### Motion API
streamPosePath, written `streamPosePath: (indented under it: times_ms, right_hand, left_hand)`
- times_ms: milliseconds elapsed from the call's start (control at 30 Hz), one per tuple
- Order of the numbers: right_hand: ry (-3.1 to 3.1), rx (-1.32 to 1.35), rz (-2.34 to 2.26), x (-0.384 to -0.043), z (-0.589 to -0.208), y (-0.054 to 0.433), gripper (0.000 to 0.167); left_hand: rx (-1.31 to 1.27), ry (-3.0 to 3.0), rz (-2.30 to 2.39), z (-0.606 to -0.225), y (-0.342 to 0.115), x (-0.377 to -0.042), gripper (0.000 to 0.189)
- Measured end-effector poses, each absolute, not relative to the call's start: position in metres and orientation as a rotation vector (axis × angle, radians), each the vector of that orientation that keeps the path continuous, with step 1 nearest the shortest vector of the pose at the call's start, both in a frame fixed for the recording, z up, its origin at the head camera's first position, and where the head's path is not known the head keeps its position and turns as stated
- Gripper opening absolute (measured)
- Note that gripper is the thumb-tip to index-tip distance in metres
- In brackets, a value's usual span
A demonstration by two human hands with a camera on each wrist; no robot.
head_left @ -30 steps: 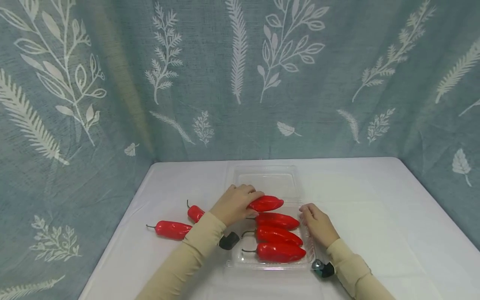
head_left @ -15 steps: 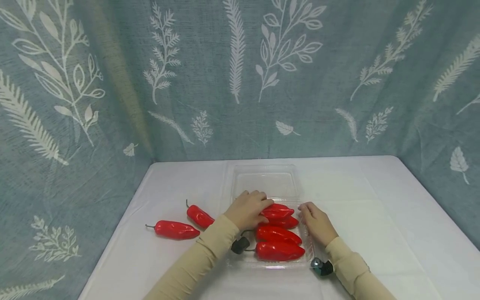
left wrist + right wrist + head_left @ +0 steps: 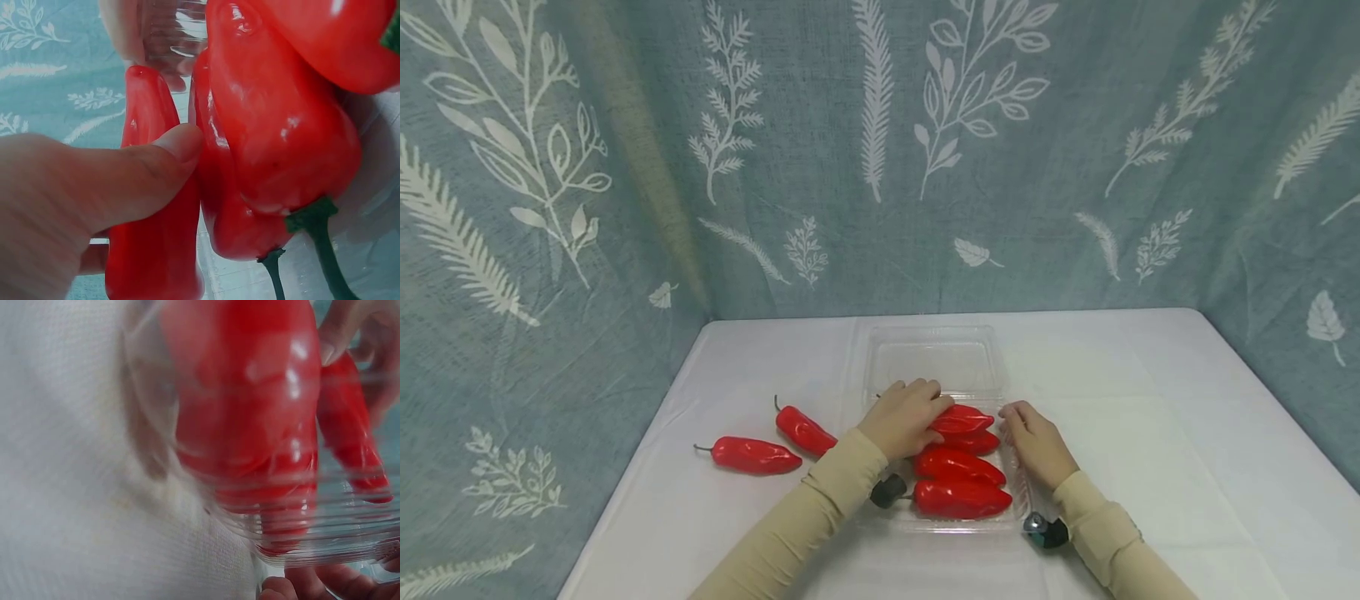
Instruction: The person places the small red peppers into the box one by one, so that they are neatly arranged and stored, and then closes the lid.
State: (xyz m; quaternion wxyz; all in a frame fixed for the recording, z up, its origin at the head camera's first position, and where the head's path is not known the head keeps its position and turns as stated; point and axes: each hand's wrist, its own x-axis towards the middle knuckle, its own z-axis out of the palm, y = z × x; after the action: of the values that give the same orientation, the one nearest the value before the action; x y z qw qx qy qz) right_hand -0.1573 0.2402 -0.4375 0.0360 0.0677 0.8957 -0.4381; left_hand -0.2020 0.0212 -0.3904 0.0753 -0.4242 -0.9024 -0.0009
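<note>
My left hand (image 3: 906, 419) holds a red pepper (image 3: 967, 418) between thumb and fingers at the back of a clear plastic container (image 3: 940, 527). In the left wrist view the thumb (image 3: 178, 147) lies across this pepper (image 3: 153, 250). Three other red peppers lie crosswise in the container: a front one (image 3: 962, 500), a middle one (image 3: 958, 465) and a rear one (image 3: 976, 442), partly covered by the held pepper. At the container's right side, my right hand (image 3: 1037, 442) grips the rim; its fingertips (image 3: 350, 581) show below the clear wall in the right wrist view.
Left of the container, two more red peppers lie on the white table: one nearer (image 3: 756, 456) and one behind it (image 3: 805, 429), partly hidden by the left sleeve. The container's clear lid (image 3: 932, 360) lies folded back. A patterned curtain (image 3: 820, 167) surrounds the table.
My left hand has moved right and slightly nearer with the red pepper, bringing it down over the container's rear. My right hand has stayed at the rim.
</note>
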Motion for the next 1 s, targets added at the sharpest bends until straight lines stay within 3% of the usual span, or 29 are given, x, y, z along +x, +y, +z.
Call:
streamPosePath:
  times_ms: [667, 1000]
  right_hand:
    - [2.739, 0.187, -1.311, -0.16, -0.436, 0.241, 0.037]
    - [2.722, 0.175, -1.29, -0.16, -0.438, 0.24, 0.039]
  left_hand:
    - [-1.241, -2.77, 0.006, -0.37, 0.011, -0.201, 0.053]
    - [-1.116, -2.762, -0.027, -0.353, -0.056, -0.199, 0.051]
